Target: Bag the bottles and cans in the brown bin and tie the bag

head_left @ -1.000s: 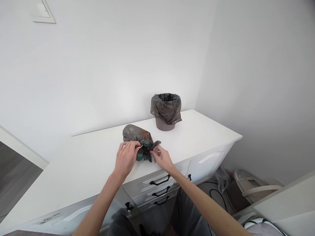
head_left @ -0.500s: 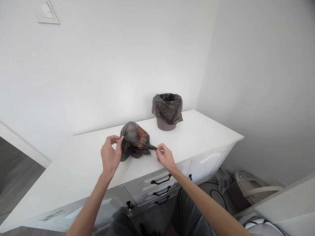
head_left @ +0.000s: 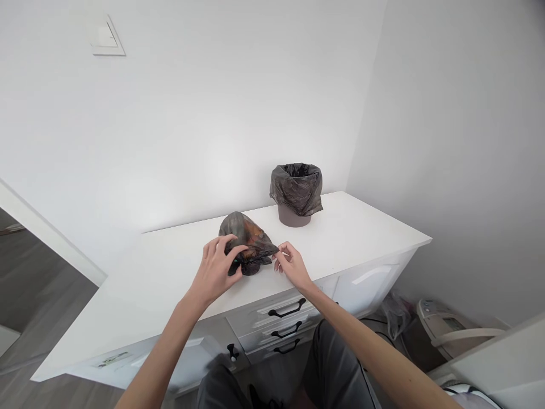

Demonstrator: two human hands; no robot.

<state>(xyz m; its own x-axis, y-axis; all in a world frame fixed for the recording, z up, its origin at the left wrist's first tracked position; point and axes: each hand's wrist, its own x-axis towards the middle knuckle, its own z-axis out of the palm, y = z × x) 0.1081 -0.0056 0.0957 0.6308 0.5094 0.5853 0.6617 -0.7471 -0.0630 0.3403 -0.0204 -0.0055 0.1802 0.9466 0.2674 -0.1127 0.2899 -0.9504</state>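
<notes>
A filled, translucent dark plastic bag rests on the white cabinet top, with orange and green contents showing through. My left hand is on the bag's left front side, fingers spread and curved against the plastic. At the bag's right end, my right hand pinches a gathered, twisted corner of it between thumb and fingers. Behind and to the right stands a brown bin lined with a dark bag folded over its rim.
White walls rise behind and to the right of the cabinet. Black-handled drawers face me below the top. On the floor at the right are a beige appliance and a clear plastic bag.
My left hand has let go of its pinch at the bag's left edge and moved right, over the bag's front, fingers spread. My right hand still pinches the corner. The view has shifted slightly.
</notes>
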